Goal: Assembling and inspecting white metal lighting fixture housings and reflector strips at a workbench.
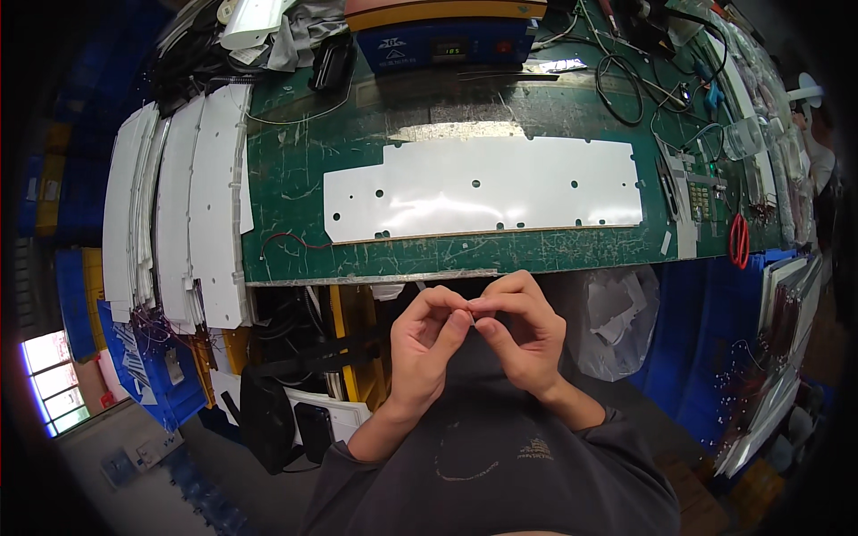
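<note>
My left hand (422, 347) and my right hand (529, 344) meet in front of my chest, just off the near edge of the green work mat (393, 262). Thumb and forefinger of each are pinched together, tip to tip. A tiny pale bit shows between the fingertips, too small to name. Beyond them, a long white sheet panel (527, 183) with small holes and edge notches lies flat on the mat. A thin red wire (290, 236) runs from its left end. Neither hand touches the panel.
Stacked white panels (213, 205) stand at the left. A blue box-shaped device (438, 45) with a lit display sits at the back. On the right lie a red-handled tool (738, 241), black cables (617, 89) and a clear cup (742, 138). A clear plastic bag (617, 326) hangs below the edge.
</note>
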`<state>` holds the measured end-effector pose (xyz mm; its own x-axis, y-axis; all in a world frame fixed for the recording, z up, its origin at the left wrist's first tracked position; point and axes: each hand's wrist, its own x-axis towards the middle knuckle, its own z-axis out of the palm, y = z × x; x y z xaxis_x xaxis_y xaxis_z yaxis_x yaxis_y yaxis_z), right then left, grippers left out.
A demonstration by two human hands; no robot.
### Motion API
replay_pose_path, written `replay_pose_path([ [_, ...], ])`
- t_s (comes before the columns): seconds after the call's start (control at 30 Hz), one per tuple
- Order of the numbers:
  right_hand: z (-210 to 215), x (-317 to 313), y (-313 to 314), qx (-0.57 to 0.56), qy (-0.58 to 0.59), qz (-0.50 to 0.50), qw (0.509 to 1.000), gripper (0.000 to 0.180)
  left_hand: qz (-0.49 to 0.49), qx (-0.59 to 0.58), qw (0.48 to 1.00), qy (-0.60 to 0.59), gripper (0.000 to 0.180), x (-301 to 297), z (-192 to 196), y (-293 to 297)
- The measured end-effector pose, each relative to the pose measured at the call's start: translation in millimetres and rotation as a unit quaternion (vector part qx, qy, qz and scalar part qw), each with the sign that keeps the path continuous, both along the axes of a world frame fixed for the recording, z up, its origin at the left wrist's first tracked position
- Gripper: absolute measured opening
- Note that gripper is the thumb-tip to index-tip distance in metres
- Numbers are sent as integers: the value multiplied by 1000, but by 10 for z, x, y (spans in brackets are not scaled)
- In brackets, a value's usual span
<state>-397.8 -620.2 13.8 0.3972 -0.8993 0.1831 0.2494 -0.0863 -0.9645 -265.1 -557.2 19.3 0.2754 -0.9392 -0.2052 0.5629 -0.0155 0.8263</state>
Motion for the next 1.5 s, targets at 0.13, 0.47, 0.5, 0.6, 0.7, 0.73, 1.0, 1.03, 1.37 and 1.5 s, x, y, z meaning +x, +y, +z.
replay_pose_path([
  [0.13, -47, -31, -23, 1, 5, 8, 1000, 21, -1, 13, 999, 39, 10, 21, -33, 5],
  [0.47, -50, -22, -64, 22, 0, 9, 1000, 22, -25, 24, 998, 46, 15, 99, -87, -10],
  [0.5, -49, -27, -68, 23, 3, 8, 1000, 22, -27, 24, 998, 56, 16, 104, -107, -11],
  [0.6, -51, -38, -77, 25, 8, 6, 1000, 21, -30, 25, 996, 76, 18, 104, -139, -28],
  [0.7, -76, -42, -74, 24, 10, -3, 1000, 19, -35, 30, 995, 86, 20, 98, -153, -57],
  [0.73, -83, -42, -73, 23, 10, -7, 1000, 19, -37, 31, 995, 89, 20, 94, -156, -62],
  [1.0, -108, -33, -78, 19, 7, -28, 999, 20, -25, 23, 994, 106, 22, 28, -237, -96],
  [1.03, -107, -32, -80, 18, 8, -29, 999, 20, -25, 21, 994, 108, 22, 24, -246, -99],
  [1.37, -103, -10, -79, 6, 16, -45, 999, 17, -23, 19, 991, 131, 24, 4, -285, -100],
  [1.5, -114, -31, -69, -7, 34, -44, 998, 16, -34, 20, 990, 135, 24, 13, -294, -90],
])
